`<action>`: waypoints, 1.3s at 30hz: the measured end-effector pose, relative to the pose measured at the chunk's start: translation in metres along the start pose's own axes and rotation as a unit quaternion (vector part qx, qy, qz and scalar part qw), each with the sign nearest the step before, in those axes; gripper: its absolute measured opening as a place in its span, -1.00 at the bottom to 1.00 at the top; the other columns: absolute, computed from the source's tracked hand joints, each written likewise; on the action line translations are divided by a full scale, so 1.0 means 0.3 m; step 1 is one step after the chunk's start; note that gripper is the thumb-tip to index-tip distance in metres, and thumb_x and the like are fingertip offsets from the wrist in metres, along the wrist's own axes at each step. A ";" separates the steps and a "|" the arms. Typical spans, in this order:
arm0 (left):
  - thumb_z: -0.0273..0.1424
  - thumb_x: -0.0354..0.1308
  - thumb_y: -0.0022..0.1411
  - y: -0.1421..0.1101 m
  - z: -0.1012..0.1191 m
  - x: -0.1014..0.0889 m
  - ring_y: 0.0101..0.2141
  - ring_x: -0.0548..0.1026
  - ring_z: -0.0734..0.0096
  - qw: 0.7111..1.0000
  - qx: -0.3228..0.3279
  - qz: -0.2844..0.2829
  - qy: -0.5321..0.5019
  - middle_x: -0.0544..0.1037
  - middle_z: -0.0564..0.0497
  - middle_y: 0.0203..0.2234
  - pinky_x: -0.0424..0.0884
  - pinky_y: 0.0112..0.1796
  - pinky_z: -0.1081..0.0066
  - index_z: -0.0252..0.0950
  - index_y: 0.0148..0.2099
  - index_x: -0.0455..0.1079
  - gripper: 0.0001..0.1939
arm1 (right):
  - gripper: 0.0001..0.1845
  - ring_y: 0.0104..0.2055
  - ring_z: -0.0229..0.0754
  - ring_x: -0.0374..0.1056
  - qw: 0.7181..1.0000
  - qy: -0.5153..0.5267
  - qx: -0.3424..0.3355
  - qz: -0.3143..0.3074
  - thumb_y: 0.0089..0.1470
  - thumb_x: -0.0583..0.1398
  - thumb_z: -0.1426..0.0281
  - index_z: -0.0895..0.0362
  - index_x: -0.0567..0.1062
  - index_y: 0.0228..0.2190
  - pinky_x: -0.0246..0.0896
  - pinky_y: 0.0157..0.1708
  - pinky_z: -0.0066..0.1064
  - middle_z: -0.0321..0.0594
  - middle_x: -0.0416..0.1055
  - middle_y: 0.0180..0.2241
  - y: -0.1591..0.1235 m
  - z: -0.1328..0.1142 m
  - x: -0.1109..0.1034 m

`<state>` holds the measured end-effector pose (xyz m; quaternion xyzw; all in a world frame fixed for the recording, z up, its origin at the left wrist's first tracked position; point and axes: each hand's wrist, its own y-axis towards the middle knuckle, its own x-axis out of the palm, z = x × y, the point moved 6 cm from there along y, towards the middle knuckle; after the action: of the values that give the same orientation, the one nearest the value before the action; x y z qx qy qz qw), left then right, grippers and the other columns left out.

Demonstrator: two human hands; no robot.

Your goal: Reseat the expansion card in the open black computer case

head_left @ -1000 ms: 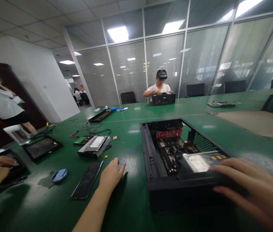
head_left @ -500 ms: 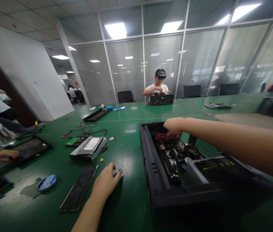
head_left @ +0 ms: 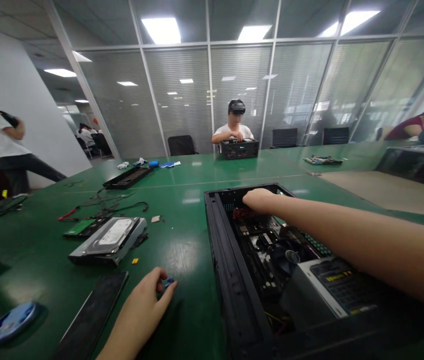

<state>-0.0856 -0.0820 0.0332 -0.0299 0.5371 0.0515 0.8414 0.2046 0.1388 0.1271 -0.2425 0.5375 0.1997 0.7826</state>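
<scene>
Deep inside the open computer case (head_left: 234, 260), right hand (head_left: 259, 199), fingers curled onto the red card (head_left: 242, 214), risks snagging cables; left hand (head_left: 142, 312) pinches a small blue part (head_left: 168, 282).

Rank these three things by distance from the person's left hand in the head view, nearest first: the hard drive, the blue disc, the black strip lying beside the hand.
From the left hand:
1. Black strip, just left of it.
2. Hard drive, ahead and left.
3. Blue disc, far left by the table edge.
</scene>
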 end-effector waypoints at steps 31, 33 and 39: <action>0.02 0.01 0.25 0.009 -0.004 0.002 -0.43 0.47 0.26 1.000 0.007 0.001 -0.011 0.50 0.03 -0.42 0.32 -0.36 0.35 -0.22 -0.15 0.32 -0.60 | -0.62 -0.24 -0.16 0.40 0.967 0.165 -0.148 0.128 0.14 0.17 0.40 0.14 0.56 -0.01 0.18 -0.21 -0.37 -0.14 0.57 -0.18 -0.130 0.107 -0.174; 0.02 0.01 0.24 0.010 -0.004 0.002 -0.44 0.47 0.26 1.000 0.004 0.000 -0.013 0.51 0.03 -0.43 0.32 -0.37 0.35 -0.22 -0.15 0.33 -0.59 | -0.63 -0.29 -0.18 0.40 0.974 0.145 -0.135 0.113 0.13 0.17 0.40 0.09 0.58 -0.03 0.18 -0.27 -0.38 -0.17 0.58 -0.23 -0.121 0.103 -0.162; 0.02 0.03 0.22 0.007 0.001 -0.003 -0.45 0.48 0.26 1.000 0.005 0.004 -0.017 0.52 0.03 -0.44 0.32 -0.39 0.36 -0.22 -0.16 0.36 -0.58 | -0.66 -0.28 -0.04 0.46 0.996 0.025 -0.043 0.079 0.01 0.20 0.44 0.01 0.63 -0.16 0.21 -0.35 -0.33 -0.13 0.57 -0.29 -0.086 0.080 -0.133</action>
<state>-0.0860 -0.0799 0.0341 -0.0226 0.5228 0.0523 0.8506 0.2237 0.1302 0.1762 -0.2373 0.5655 0.2776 0.7395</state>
